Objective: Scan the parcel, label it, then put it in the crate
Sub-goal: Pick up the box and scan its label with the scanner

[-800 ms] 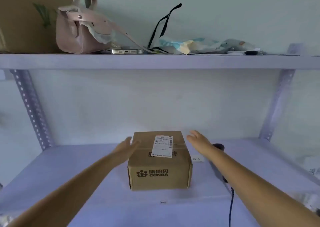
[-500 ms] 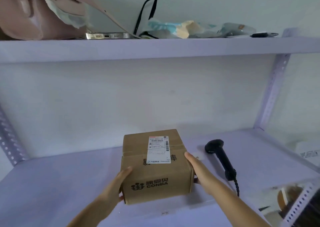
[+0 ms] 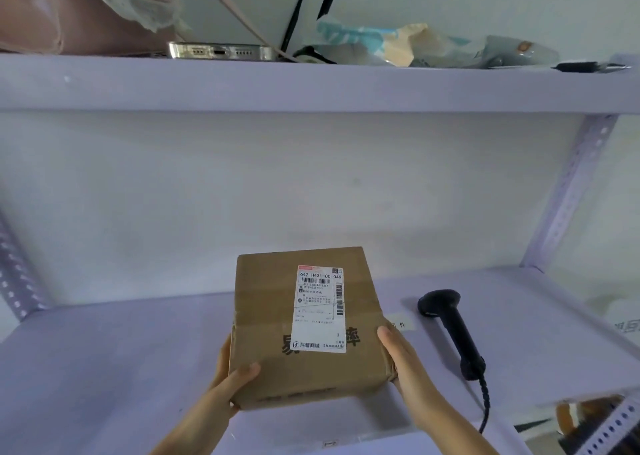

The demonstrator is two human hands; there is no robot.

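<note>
A brown cardboard parcel [image 3: 270, 319] with a white shipping label [image 3: 320, 309] on its top is held above the lower shelf [image 3: 104, 350], tilted toward me. My left hand [image 3: 232, 376] grips its left near corner, thumb on top. My right hand [image 3: 394, 354] clasps its right side. A black handheld barcode scanner [image 3: 450, 330] lies on the shelf just right of the parcel, its coiled cable trailing over the front edge. No crate is in view.
The upper shelf [image 3: 311, 83] carries a pink handbag [image 3: 69, 11], a phone [image 3: 220, 50], black straps and plastic packets [image 3: 398, 47]. A small paper tag [image 3: 400, 324] lies beside the scanner. Perforated shelf posts [image 3: 568, 191] stand at both sides.
Both hands closed on the parcel's sides, lifted it off the shelf and tipped it toward me. The view moved closer and dropped.
</note>
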